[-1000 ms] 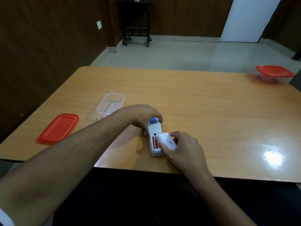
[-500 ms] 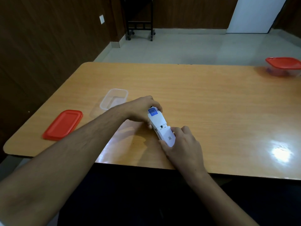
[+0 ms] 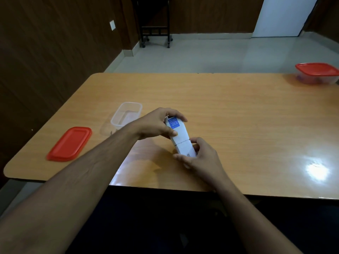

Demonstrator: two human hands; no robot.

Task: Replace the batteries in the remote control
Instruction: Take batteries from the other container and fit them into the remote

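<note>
A white remote control [image 3: 180,138] lies back-up just above the wooden table [image 3: 229,110], a blue sticker at its far end. My left hand [image 3: 157,123] grips that far end from the left side. My right hand [image 3: 200,158] holds the near end, thumb and fingers around the battery cover [image 3: 185,149], which sits flush on the remote. No batteries show; the compartment is covered.
A clear, lidless plastic container [image 3: 126,114] stands left of my hands, with its red lid [image 3: 70,143] lying flat further left near the table's edge. A second clear container with a red lid [image 3: 318,73] sits at the far right corner.
The battery cover, held apart from the remote with a battery showing a second ago, now lies closed on the remote. Both hands stayed on the remote, which turned slightly.
</note>
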